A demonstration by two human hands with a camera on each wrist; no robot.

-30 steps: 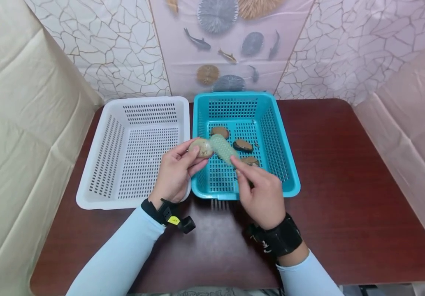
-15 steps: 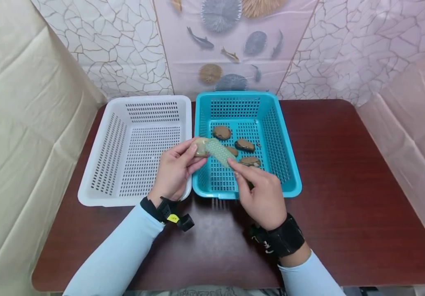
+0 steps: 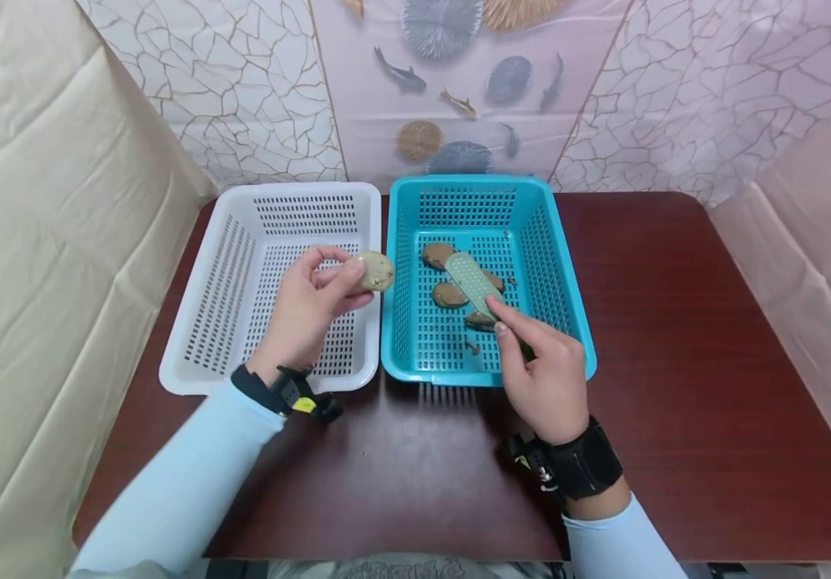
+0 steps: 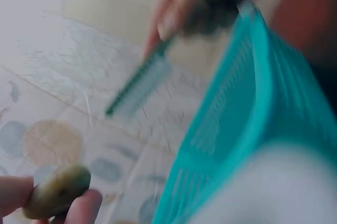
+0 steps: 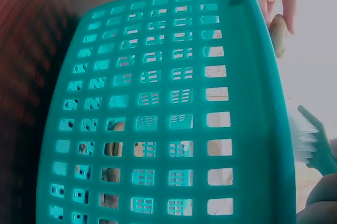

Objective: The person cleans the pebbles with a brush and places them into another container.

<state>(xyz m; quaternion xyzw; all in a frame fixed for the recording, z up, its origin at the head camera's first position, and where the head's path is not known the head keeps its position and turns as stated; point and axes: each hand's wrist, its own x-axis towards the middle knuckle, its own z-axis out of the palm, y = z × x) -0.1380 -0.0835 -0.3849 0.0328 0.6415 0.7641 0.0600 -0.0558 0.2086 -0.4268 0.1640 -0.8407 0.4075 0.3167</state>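
Note:
My left hand [image 3: 306, 301] pinches a pale, flat oval stone [image 3: 376, 272] over the right rim of the white basket [image 3: 169, 378]. In the left wrist view, the stone [image 4: 59, 191] sits between thumb and fingers, with a dark spot on its side. A green brush [image 3: 471, 277] is gripped in my right hand [image 3: 547, 382] above the teal basket [image 3: 391, 354], index finger laid along its back. Pale bristles on the brush [image 5: 311, 140] show in the right wrist view, apart from the stone. Several brown stones [image 3: 449, 295] lie in the teal basket, partly hidden by the brush.
The two slotted plastic baskets stand side by side on a dark red-brown table [image 3: 683, 386]. Small brown crumbs [image 3: 472, 347] are scattered over the teal basket's floor. A patterned cloth [image 3: 241, 88] hangs behind the table, with pale fabric at both sides.
The brush and the held stone were together over the teal basket; now they are apart. My left hand has moved left with the stone, my right hand slightly right with the brush.

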